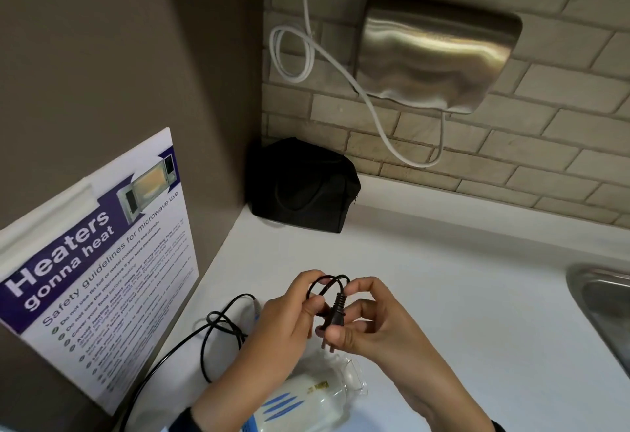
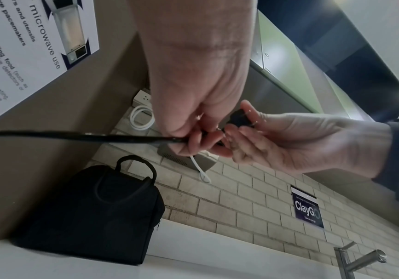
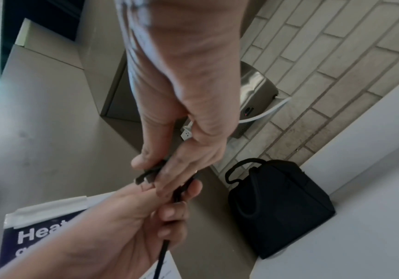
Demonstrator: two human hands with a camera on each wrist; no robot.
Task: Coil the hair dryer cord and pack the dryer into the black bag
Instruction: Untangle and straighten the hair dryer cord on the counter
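Note:
A white hair dryer point(image 1: 306, 401) with blue stripes lies on the white counter point(image 1: 460, 295) under my wrists. Its black cord point(image 1: 218, 326) loops loosely to the left of it. My left hand point(image 1: 289, 315) grips a small loop of the cord near its end. My right hand point(image 1: 361, 319) pinches the black plug point(image 1: 335, 312), prongs pointing down. In the left wrist view the cord point(image 2: 74, 136) runs off to the left from my fingers, and the plug point(image 2: 240, 119) sits in my right hand. The closed black bag point(image 1: 303, 186) stands in the back corner, well beyond both hands.
A laminated microwave safety poster point(image 1: 102, 261) leans on the brown wall at left. A steel hand dryer point(image 1: 436, 53) with a white cable point(image 1: 306, 53) hangs on the brick wall. A steel sink point(image 1: 603, 305) is at the right edge, with its tap point(image 2: 358, 262) low in the left wrist view.

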